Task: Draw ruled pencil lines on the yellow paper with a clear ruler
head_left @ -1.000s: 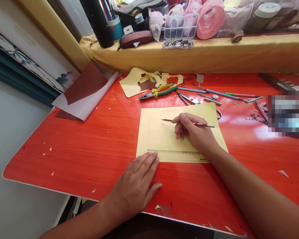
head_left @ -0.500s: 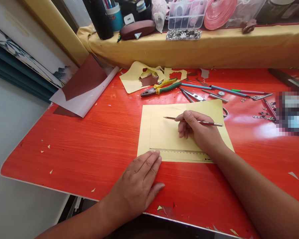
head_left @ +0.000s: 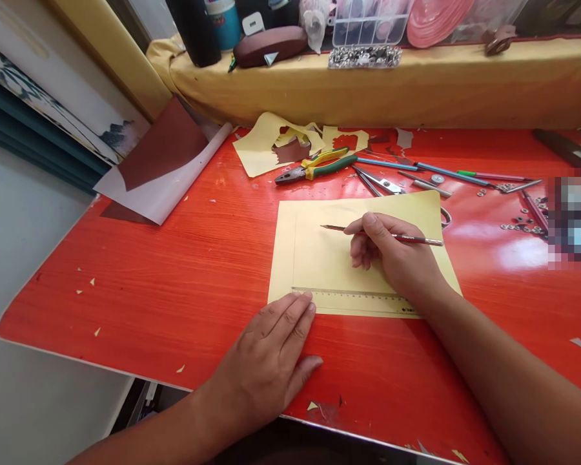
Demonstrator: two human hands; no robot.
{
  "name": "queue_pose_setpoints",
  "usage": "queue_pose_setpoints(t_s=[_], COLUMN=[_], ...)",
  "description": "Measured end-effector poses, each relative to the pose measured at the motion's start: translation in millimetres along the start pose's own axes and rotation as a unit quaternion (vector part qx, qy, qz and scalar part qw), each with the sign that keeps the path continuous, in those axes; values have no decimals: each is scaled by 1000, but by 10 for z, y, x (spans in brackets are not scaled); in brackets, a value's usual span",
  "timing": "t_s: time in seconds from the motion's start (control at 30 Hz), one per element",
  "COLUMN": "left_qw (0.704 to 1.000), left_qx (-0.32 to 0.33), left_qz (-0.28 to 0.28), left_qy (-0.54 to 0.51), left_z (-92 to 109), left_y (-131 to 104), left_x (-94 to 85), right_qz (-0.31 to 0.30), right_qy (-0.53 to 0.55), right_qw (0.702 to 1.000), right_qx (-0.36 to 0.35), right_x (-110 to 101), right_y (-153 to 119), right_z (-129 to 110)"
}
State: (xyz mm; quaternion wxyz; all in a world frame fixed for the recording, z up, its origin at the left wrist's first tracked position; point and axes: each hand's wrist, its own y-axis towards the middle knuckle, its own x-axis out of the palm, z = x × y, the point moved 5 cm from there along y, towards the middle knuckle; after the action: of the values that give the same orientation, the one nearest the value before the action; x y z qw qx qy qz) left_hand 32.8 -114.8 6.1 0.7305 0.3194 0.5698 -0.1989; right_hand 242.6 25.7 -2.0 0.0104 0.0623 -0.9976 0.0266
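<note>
In the middle of the frame, I have the right hand [head_left: 392,252] pinching a thin pencil [head_left: 422,240] over a yellow sheet [head_left: 324,258]. I rest the left hand [head_left: 268,352] flat, fingertips on the left end of a clear ruler [head_left: 363,303] low on the sheet. The pencil looks light and stiff; I'd hold it near its point. The sheet seems bendy, the ruler slippery: I'd press both flat.

Open red wood-grain tabletop [head_left: 174,278] is stretching left of a pale-yellow rectangular paper sheet [head_left: 314,248]; yellow-and-green-handled metal pliers [head_left: 310,170] and slim blue rods [head_left: 458,175] are crowding its far side, a bare left hand [head_left: 266,361] is blocking its near-left edge, and a bare right hand [head_left: 401,255] its right half.
</note>
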Motion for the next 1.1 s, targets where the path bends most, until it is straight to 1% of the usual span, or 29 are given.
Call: queue_pose_setpoints(t_s=[1.1], left_qw=[1000], left_qx=[5], left_qz=[-1], left_qy=[11], left_z=[4], left_y=[9], left_x=[-8], right_qz=[-4], right_qy=[-1], right_qw=[1000], right_qx=[-4], right_x=[10], right_y=[-13], right_z=[-15])
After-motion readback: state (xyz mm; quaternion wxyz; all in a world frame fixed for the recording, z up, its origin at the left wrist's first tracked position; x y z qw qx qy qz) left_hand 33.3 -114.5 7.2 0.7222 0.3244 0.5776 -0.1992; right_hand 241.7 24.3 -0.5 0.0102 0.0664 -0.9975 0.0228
